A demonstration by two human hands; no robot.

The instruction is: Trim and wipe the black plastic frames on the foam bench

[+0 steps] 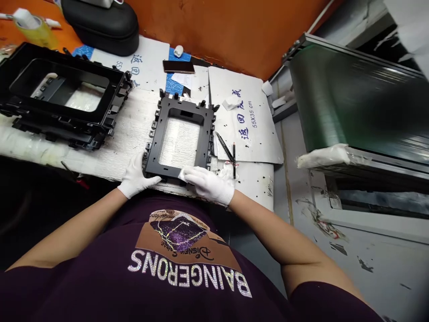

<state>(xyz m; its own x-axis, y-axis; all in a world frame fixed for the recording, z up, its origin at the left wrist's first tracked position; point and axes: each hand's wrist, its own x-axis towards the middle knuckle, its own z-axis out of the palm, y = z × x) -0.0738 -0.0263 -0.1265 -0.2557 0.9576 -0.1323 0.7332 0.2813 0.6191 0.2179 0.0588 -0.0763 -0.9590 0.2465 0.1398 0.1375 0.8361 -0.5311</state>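
Note:
A black plastic frame (154,145) with clips along its sides lies flat on the white-covered bench, a large rectangular opening in its middle. My left hand (133,178), in a white glove, grips its near left corner, thumb along the near edge and fingers up the left side. Also gloved in white, my right hand (212,185) presses its closed fingertips on the near edge, right of centre. A small white cloth (182,173) seems to be pinched under those fingertips; white against white, its outline is hard to make out.
Stacked black frames (100,114) stand at the left. Behind lie a black case (107,27), a phone (178,66) and a tape roll (36,31). Right of the frame are a black pencil (234,161), a pen (224,146) and a marked white sheet (258,120). A green conveyor belt (348,98) stands farther right.

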